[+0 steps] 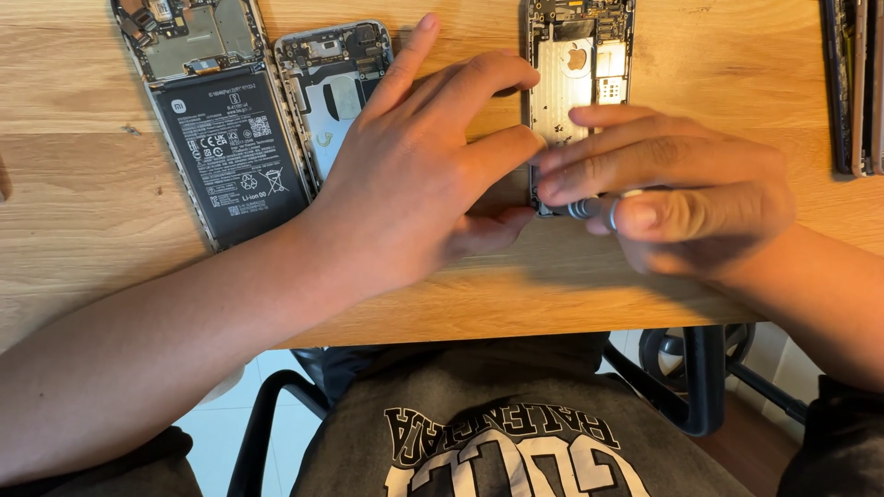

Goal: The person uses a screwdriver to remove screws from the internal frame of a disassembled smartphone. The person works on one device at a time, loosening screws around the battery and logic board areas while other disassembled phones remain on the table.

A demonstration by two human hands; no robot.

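Right hand [677, 189] pinching slim silver metal screwdriver [589, 208]; left hand [433, 170] spread, empty, steadying opened silver phone frame [580, 69] mid-far on wooden bench [83, 212]. Best kept upright, pressing lightly, frame pinned flat.

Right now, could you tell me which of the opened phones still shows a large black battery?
The far-left opened phone; the other two show bare metal frames.

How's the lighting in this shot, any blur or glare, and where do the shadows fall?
Head view: bright, even light on the wooden table; soft shadows sit under the left hand and right hand, towards the near edge. The right hand's fingertips and the small metal tool are slightly motion-blurred. Mild glare on the silver phone frame; the open phone with the black battery is sharp.
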